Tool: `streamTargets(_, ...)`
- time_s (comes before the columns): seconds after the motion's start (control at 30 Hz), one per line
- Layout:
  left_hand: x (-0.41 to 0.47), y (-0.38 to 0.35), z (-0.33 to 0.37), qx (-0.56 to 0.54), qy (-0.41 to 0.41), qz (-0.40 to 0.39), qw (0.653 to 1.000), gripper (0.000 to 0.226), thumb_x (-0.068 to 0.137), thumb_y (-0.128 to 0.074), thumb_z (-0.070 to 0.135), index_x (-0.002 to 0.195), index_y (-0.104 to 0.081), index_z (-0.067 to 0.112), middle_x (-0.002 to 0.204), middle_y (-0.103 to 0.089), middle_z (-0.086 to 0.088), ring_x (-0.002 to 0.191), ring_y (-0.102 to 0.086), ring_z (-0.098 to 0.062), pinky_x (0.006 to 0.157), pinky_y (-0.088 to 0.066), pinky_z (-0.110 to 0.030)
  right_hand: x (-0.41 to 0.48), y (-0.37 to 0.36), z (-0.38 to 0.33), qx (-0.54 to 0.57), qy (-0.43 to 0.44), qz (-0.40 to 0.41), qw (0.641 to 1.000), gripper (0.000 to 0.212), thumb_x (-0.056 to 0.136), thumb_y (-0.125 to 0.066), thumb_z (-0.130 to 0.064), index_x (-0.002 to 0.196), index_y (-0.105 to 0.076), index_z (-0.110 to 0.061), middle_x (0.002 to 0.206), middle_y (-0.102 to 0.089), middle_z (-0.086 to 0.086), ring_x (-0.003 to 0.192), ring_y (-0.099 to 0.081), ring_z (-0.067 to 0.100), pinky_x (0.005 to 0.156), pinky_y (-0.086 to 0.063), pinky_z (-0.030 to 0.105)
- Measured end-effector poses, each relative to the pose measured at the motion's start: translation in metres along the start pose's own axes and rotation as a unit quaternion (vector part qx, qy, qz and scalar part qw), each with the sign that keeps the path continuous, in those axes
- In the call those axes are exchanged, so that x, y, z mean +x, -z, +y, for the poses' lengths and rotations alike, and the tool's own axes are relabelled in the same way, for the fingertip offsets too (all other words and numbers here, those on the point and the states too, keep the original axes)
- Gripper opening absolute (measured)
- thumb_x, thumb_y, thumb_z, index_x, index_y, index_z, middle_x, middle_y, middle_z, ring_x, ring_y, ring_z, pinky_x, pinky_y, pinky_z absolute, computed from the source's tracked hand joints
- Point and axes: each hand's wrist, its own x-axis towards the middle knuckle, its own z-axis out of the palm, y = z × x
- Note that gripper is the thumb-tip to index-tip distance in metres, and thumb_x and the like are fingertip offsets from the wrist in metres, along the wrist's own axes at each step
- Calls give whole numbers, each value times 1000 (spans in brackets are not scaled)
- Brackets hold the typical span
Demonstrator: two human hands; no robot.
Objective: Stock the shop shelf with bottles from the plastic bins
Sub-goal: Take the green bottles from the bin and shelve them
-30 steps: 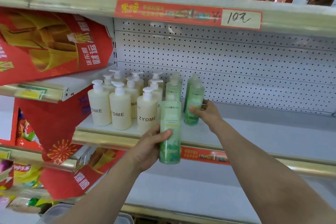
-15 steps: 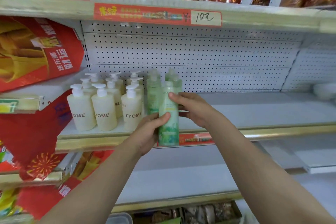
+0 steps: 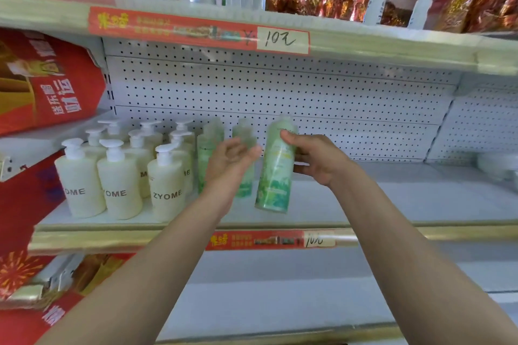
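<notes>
A tall green bottle [image 3: 276, 168] leans tilted on the white shelf board [image 3: 378, 202], its base near the front. My right hand [image 3: 316, 159] grips its upper part from the right. My left hand [image 3: 232, 159] hovers just left of it, fingers apart and holding nothing. Behind my left hand stand two more green bottles [image 3: 210, 148], partly hidden. Several cream pump bottles [image 3: 117, 187] marked ZYOME fill the shelf's left end.
The shelf's gold front rail [image 3: 420, 232] carries a red price strip [image 3: 269, 241]. A perforated back panel [image 3: 280, 92] closes the rear. Red cartons [image 3: 50, 84] jut out at the left. An upper shelf [image 3: 392, 47] overhangs. A white object [image 3: 496, 165] sits far right.
The green bottle passed from my left hand to my right and moved up onto the shelf. My left hand let go and opened. The view shifted right.
</notes>
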Motion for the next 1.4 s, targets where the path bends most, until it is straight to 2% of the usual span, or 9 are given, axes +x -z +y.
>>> streamTargets(0.07,23,-6,-1,64,-60,71,994,57,82,-78,34,132,-52,25,128,-56,11,118,-53,-6,101,-39,-26,15,18,-6,-10,6,0,1000,28,83,-78,-32,98,-73,-9,90,-77,3,85,-73,18,75,-57,32)
streamTargets(0.13,44,-9,-9,111,-82,90,986,58,84,-76,33,136,-51,25,131,-52,12,120,-47,-5,100,-36,-24,31,32,-6,-21,16,-7,1000,27,84,-77,-30,100,-72,-9,91,-77,2,86,-73,17,74,-57,31)
streamTargets(0.3,76,-16,-30,157,-90,68,981,57,85,-76,28,137,-52,29,139,-51,8,130,-45,-9,98,-37,-21,75,46,10,-52,49,-6,997,29,83,-80,-20,107,-68,-10,102,-76,2,98,-72,19,83,-59,35)
streamTargets(0.5,81,-16,-47,205,-154,82,963,43,88,-71,12,127,-60,25,134,-57,10,122,-50,-4,86,-33,4,129,46,49,-82,59,-4,995,33,76,-85,-13,103,-66,-14,105,-74,3,99,-71,19,93,-57,45)
streamTargets(0.67,87,-18,-58,214,-188,97,954,48,85,-72,5,120,-57,35,130,-58,12,121,-52,-5,93,-35,-3,162,47,74,-110,79,-20,991,37,76,-85,-16,105,-63,-22,111,-72,1,103,-69,20,96,-55,46)
streamTargets(0.87,91,-16,-68,215,-186,111,952,47,87,-71,11,122,-58,40,128,-58,22,118,-51,7,99,-40,-16,188,46,77,-132,102,-47,985,45,81,-81,-14,120,-59,-14,116,-68,2,107,-66,21,92,-56,38)
streamTargets(1.07,94,-14,-71,213,-182,113,953,46,87,-71,13,125,-59,36,130,-59,20,122,-53,-3,104,-44,-27,202,46,78,-114,96,-75,986,50,83,-80,-13,127,-56,-11,119,-66,2,108,-65,20,82,-55,29)
streamTargets(1.27,92,-15,-68,215,-178,114,954,45,87,-72,12,125,-59,34,129,-58,21,123,-54,-5,105,-46,-32,207,47,81,-111,88,-80,987,52,82,-81,-14,128,-55,-11,120,-67,3,109,-65,21,83,-54,32)
streamTargets(1.4,91,-16,-66,216,-168,109,955,44,87,-71,12,125,-59,30,129,-58,25,123,-53,-2,105,-45,-26,205,47,82,-111,86,-77,987,51,83,-80,-14,127,-55,-11,120,-67,3,109,-65,20,90,-55,38)
